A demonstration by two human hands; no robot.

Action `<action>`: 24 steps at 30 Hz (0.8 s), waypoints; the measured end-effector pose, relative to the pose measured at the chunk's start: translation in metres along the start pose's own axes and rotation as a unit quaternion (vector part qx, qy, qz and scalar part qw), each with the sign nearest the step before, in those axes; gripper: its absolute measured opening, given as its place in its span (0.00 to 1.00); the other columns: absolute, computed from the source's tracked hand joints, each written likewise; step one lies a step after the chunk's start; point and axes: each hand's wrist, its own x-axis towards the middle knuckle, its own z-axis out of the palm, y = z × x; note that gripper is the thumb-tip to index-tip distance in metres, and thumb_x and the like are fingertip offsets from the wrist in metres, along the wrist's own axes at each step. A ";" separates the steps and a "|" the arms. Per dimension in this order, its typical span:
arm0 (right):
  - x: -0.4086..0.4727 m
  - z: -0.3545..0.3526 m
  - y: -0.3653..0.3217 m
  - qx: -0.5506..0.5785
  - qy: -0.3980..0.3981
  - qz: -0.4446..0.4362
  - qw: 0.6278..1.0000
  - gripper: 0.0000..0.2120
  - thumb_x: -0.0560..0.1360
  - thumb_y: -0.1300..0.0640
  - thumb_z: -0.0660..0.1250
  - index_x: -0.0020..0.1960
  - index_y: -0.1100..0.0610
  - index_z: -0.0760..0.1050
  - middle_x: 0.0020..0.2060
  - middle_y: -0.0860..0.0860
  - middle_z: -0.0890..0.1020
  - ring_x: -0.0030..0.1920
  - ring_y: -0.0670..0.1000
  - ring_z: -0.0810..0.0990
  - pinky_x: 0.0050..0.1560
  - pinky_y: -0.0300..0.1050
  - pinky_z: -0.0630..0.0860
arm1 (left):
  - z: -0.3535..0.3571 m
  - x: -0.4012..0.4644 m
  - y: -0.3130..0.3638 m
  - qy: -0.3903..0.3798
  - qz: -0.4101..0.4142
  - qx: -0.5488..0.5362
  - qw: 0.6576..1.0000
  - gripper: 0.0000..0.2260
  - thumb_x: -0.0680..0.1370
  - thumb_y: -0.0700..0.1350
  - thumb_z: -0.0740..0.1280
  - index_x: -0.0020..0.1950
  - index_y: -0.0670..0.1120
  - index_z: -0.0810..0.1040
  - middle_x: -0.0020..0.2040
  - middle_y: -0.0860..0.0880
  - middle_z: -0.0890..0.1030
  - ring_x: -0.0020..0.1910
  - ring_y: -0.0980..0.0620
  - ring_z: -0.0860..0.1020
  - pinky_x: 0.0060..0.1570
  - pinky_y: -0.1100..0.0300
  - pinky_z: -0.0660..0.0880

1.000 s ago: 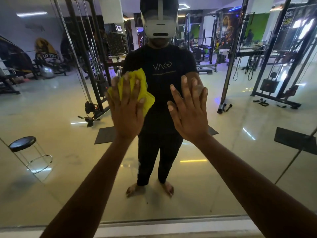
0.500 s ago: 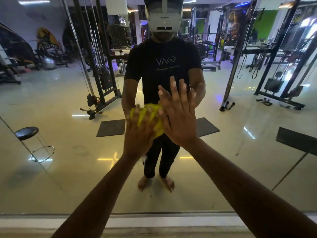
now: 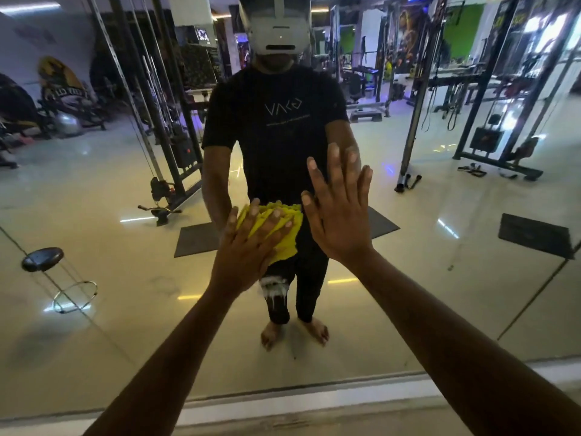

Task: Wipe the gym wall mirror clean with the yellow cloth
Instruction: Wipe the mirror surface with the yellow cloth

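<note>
The left hand (image 3: 251, 247) lies flat on the mirror (image 3: 440, 247), fingers straight and spread, pressing the yellow cloth (image 3: 284, 231) against the glass just below the frame's centre. The cloth is bunched under the palm; its free part shows past the fingers toward one o'clock and hangs down toward five o'clock, so its long axis runs roughly from top to bottom, leaning slightly left at the top. At three o'clock of the cloth, just beside it, the right hand (image 3: 341, 218) rests open on the glass with nothing in it, fingers pointing to twelve o'clock. A smeared white patch (image 3: 273, 286) sits on the glass at six o'clock of the cloth. A round black stool (image 3: 42, 259) shows reflected at nine o'clock.
</note>
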 end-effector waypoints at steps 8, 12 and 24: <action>0.002 -0.003 -0.005 0.013 0.046 0.005 0.999 0.29 0.87 0.52 0.68 0.86 0.56 0.67 0.87 0.62 0.60 0.89 0.66 0.54 0.85 0.75 0.52 | -0.032 0.070 0.007 0.081 -0.211 -0.040 0.973 0.27 0.90 0.55 0.55 0.89 0.49 0.57 0.89 0.43 0.52 0.87 0.33 0.46 0.84 0.35 0.40; 0.022 -0.022 -0.003 0.016 0.071 0.025 0.997 0.28 0.88 0.52 0.66 0.85 0.57 0.67 0.87 0.62 0.61 0.89 0.65 0.54 0.86 0.74 0.51 | -0.051 0.087 -0.024 0.046 -0.025 0.026 0.998 0.27 0.91 0.56 0.54 0.89 0.51 0.57 0.89 0.43 0.54 0.87 0.32 0.52 0.85 0.35 0.44; 0.029 -0.058 0.037 -0.045 0.039 0.030 0.998 0.30 0.89 0.52 0.59 0.88 0.59 0.59 0.89 0.63 0.52 0.89 0.67 0.46 0.87 0.70 0.44 | -0.067 0.153 -0.009 0.080 -0.042 0.041 0.995 0.27 0.91 0.57 0.53 0.90 0.52 0.54 0.89 0.45 0.52 0.87 0.34 0.52 0.85 0.34 0.47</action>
